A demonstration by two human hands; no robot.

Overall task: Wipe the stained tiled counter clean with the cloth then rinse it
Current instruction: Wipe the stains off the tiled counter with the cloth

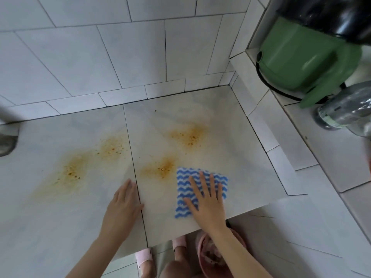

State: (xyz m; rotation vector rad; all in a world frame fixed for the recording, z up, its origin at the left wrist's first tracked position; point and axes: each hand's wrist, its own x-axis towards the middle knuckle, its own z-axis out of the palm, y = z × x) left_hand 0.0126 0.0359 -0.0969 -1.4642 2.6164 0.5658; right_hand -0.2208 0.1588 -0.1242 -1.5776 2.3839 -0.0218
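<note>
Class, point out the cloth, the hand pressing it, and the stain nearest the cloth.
cloth (183,181): head view, bare striped part near its upper left corner.
right hand (208,204): head view, back of the hand.
nearest stain (161,169): head view, its dark middle.

Single view, head-worn, wide-angle. The camera sits above the near edge of the counter (180,121), facing forward and steeply down. The near edge crosses the lower frame, with the floor (301,247) and the wearer's slippered feet (143,256) showing beneath it. The far edge meets the tiled wall (100,57), which fills the upper half. The counter's far right corner lies right of centre (grout lines slant and bow toward the frame margins). Range is close: the left forearm (96,251) and right forearm (241,251) enter from the bottom. The tiled ledge (331,157) beyond the counter's right edge reaches the right margin.
</note>
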